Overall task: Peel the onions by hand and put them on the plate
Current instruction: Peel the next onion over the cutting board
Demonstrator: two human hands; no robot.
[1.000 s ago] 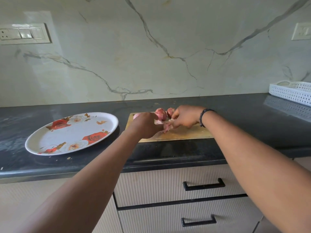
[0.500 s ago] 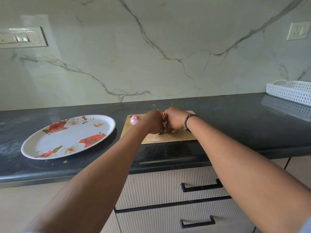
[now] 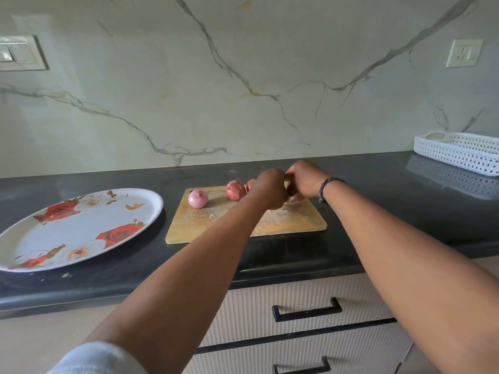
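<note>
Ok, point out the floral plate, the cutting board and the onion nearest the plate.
floral plate (image 3: 81, 228): head view, bare white centre of the plate.
cutting board (image 3: 194, 225): head view, bare front-left area of the board.
onion nearest the plate (image 3: 198, 198): head view, middle of its pale pink body.

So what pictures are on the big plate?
The plate is white with red roses and paler flowers, seen in the head view.

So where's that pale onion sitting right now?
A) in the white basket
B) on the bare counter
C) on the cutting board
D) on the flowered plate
C: the pale onion rests on the cutting board's left part, apart from the plate.
</note>
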